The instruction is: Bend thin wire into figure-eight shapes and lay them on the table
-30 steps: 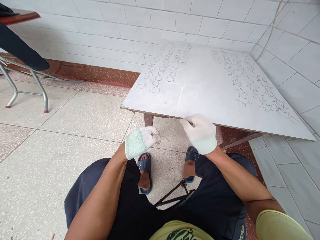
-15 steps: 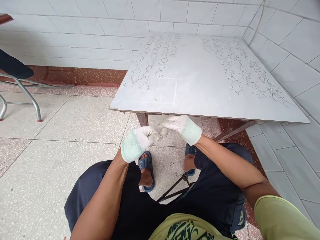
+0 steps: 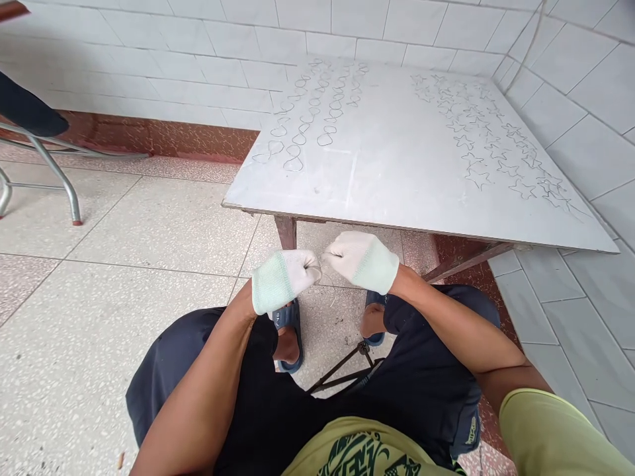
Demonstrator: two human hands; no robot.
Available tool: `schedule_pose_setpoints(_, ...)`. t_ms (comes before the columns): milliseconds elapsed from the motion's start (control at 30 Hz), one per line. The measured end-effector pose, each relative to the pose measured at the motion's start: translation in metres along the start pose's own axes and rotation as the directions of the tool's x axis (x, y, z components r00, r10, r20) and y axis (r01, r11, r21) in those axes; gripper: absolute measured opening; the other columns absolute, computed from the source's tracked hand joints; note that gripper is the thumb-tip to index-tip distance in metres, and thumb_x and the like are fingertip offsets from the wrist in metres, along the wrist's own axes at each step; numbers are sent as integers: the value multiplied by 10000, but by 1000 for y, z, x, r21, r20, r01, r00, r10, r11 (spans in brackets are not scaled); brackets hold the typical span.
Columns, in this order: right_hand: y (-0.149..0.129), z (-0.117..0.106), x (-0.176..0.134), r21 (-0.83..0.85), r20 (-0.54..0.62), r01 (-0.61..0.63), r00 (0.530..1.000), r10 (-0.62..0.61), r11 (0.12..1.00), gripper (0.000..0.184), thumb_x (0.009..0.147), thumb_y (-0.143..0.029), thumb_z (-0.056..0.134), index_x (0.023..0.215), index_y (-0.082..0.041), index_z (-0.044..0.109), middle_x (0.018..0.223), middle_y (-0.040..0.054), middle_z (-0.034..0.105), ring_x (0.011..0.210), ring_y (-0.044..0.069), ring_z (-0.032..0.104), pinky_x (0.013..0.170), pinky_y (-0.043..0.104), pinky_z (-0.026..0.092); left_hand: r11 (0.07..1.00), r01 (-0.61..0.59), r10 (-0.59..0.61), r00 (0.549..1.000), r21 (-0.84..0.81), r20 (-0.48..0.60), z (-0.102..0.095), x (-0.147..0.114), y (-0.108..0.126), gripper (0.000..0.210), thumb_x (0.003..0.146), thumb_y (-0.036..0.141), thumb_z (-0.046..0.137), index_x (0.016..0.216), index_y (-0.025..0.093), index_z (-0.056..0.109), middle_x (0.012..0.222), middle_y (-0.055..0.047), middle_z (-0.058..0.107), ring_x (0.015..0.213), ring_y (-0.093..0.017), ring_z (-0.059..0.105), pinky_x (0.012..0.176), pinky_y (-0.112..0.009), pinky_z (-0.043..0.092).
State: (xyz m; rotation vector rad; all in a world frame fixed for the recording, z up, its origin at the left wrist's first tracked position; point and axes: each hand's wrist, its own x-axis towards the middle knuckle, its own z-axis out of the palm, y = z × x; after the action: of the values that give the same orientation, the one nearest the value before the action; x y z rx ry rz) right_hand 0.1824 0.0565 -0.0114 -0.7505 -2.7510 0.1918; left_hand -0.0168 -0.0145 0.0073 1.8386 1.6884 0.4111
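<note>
Both my hands wear white knit gloves with pale green cuffs and meet in front of the table's near edge, above the floor. My left hand (image 3: 300, 272) is closed, fingers pinched on a thin wire (image 3: 333, 291). Close beside it, my right hand (image 3: 350, 256) is also closed, pinching the same wire. One curved end of the wire hangs below the fingers; the rest is hidden in the gloves. On the white tabletop (image 3: 397, 178) lie wire figure-eight shapes (image 3: 299, 139) in rows at the left and wire star shapes (image 3: 477, 177) at the right.
White wall tiles (image 3: 337, 20) border the table behind and at the right. A metal-legged stool (image 3: 54, 172) with someone's dark-clothed leg (image 3: 30, 109) is at the far left. A dark metal stand (image 3: 347, 370) sits between my knees, near my blue slippers (image 3: 292, 330).
My hands have turned slightly while keeping the wire between them, and the loose wire end now hangs lower. The camera view has shifted a little.
</note>
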Motion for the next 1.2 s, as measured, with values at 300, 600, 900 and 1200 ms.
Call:
schedule_pose_setpoints(300,-13,21,-1,32,-90,-224,970,226,974,467,1070,-266,465,682,-189,714,725,81,668,759,202,559,737,353,347,998,-42,42,999,-54,-4,3,3,6,150,769,224,541,622,244,562,581,36,580,601,-170,525,614,-291,365)
schedule_pose_setpoints(600,-27,20,-3,131,-99,-346,928,359,929,459,1077,-294,479,681,-196,689,683,31,647,693,154,544,685,303,358,980,-77,90,994,-181,64,-2,-3,6,184,813,300,513,670,233,607,630,24,608,632,-167,539,635,-285,397)
schedule_pose_setpoints(900,-17,-11,-1,419,-253,-380,823,508,825,287,1050,-343,537,1153,-231,780,1149,47,804,1025,204,724,915,319,522,987,-55,44,996,-154,-72,-7,-2,-2,168,811,308,505,707,233,614,690,6,658,670,-181,597,646,-286,447)
schedule_pose_setpoints(1200,-37,-3,-13,160,-144,-410,890,433,898,537,1084,-499,495,677,-213,699,658,45,681,703,180,643,672,313,392,974,-42,0,983,-224,-186,-19,-6,-8,215,796,395,517,705,229,618,633,8,637,608,-173,580,626,-292,454)
